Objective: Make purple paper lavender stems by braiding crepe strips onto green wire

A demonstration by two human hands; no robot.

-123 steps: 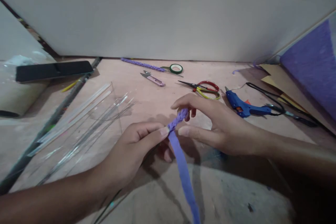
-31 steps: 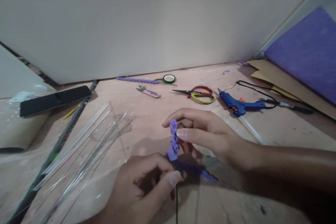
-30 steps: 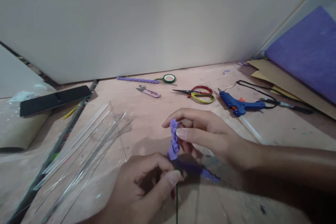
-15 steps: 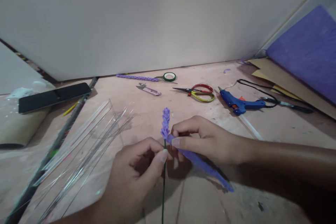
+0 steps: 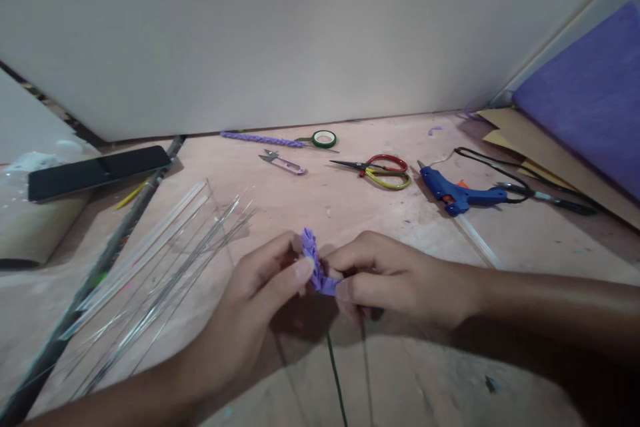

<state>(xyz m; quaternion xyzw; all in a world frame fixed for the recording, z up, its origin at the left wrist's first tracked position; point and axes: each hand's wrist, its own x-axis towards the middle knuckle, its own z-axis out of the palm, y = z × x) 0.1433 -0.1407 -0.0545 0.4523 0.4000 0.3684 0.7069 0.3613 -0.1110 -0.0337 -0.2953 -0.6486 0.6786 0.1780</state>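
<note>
My left hand (image 5: 260, 290) is closed, thumb and fingers pinching a purple paper flower spike (image 5: 309, 241) that leans with its tip to the left. Below the spike a thin green stem (image 5: 336, 368) slants down toward the bottom of the view. From the spike's base a purple paper strip (image 5: 329, 285) runs to my right hand (image 5: 400, 273), whose thumb and fingers are pinched on it. The rest of the strip is hidden behind the right hand.
Thin wires (image 5: 175, 280) and clear sticks lie at left, near a black phone (image 5: 100, 173) on a cardboard tube (image 5: 45, 233). Beyond my hands are thread snips (image 5: 285, 163), green tape (image 5: 324, 139), a purple braided-looking stem (image 5: 260, 140), scissors (image 5: 375, 170) and a blue glue gun (image 5: 463, 195).
My left hand has moved up from the green stem onto the flower spike, which now tilts left. The strip's long tail no longer shows below my right hand.
</note>
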